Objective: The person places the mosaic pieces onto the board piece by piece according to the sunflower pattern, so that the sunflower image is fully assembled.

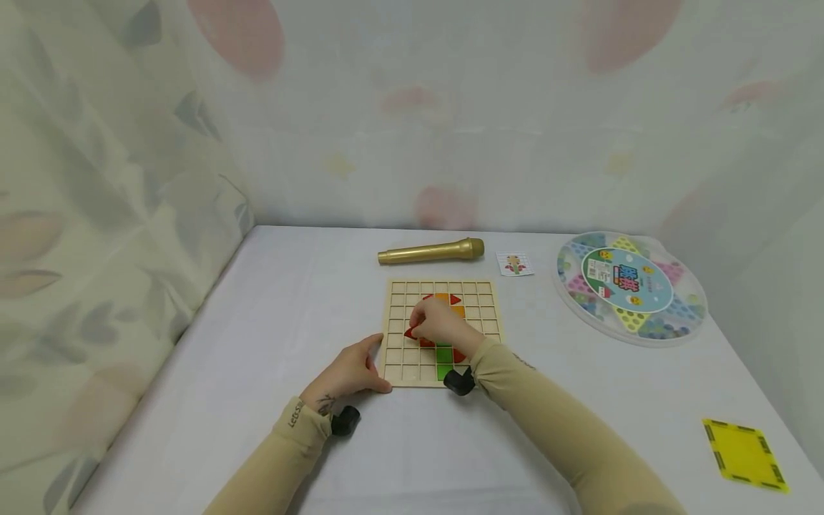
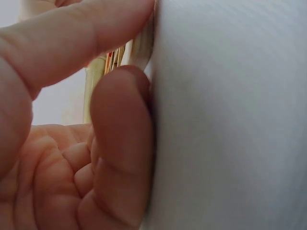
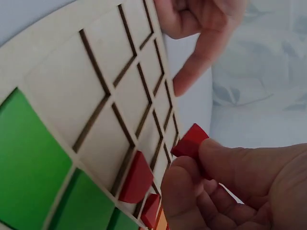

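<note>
My right hand [image 1: 447,325] is over the middle of a wooden grid board [image 1: 394,357]. Between thumb and index finger it pinches a small red triangle piece [image 3: 192,139], held just above the grid. Green squares [image 1: 444,354], orange squares [image 1: 458,312] and red pieces, among them a rounded red piece [image 3: 138,179], sit in cells near the board's middle; my right hand hides some of them. My left hand [image 1: 347,368] lies at the board's lower left, thumb by the bottom corner and fingers extended to the left edge, touching it.
Behind the board lies a gold microphone [image 1: 431,252], with a small picture card [image 1: 514,264] to its right. A round clear board-game case [image 1: 631,286] rests at the right back. A yellow square frame [image 1: 745,455] lies near the table's right edge. Patterned cloth [image 1: 450,143] hangs behind.
</note>
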The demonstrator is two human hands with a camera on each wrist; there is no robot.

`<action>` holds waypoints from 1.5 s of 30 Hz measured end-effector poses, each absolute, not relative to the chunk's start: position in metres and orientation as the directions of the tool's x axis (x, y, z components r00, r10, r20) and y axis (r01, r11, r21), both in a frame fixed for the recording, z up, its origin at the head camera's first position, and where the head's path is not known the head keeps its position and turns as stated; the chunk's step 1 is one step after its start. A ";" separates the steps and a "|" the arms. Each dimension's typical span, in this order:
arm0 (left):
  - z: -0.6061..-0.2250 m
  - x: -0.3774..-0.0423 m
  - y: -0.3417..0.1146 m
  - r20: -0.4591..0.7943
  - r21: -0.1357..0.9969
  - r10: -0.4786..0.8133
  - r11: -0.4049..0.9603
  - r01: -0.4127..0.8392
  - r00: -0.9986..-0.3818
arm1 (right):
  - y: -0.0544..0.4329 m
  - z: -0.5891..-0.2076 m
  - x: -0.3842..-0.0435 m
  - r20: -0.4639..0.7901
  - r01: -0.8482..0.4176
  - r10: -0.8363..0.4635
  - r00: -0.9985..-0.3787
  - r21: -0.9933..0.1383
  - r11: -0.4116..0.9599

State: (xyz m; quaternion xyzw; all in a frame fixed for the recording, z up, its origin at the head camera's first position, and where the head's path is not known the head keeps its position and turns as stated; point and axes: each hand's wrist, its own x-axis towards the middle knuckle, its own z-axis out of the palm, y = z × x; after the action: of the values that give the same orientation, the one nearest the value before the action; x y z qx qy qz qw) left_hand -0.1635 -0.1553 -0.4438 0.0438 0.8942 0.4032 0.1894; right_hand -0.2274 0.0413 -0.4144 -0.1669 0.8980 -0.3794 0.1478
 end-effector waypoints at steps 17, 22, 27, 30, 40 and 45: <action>-0.444 -0.163 -0.155 -0.317 0.728 0.214 0.679 -0.093 -0.924 | 0.031 -0.421 -0.223 -0.121 -0.317 -0.463 -0.878 -0.577 0.753; -0.444 -0.164 -0.155 -0.312 0.731 0.220 0.677 -0.086 -0.924 | 0.029 -0.422 -0.223 -0.121 -0.330 -0.463 -0.878 -0.548 0.769; -0.445 -0.164 -0.155 -0.301 0.726 0.227 0.684 -0.069 -0.926 | 0.029 -0.424 -0.223 -0.115 -0.372 -0.472 -0.874 -0.465 0.804; -0.445 -0.165 -0.155 -0.297 0.725 0.229 0.686 -0.063 -0.927 | 0.028 -0.426 -0.222 -0.100 -0.411 -0.486 -0.868 -0.403 0.818; -0.448 -0.166 -0.155 -0.309 0.718 0.228 0.693 -0.069 -0.923 | 0.043 -0.418 -0.212 -0.047 -0.395 -0.449 -0.892 -0.401 0.827; -0.446 -0.166 -0.155 -0.311 0.723 0.226 0.687 -0.075 -0.923 | 0.079 -0.405 -0.209 0.024 -0.338 -0.355 -0.934 -0.375 0.863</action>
State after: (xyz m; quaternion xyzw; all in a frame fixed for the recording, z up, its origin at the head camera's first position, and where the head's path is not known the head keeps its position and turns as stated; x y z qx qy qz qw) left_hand -0.1657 -0.1548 -0.4464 0.0420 0.8983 0.3932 0.1916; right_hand -0.2085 0.0790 -0.4050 -0.1797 0.9650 -0.1898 0.0228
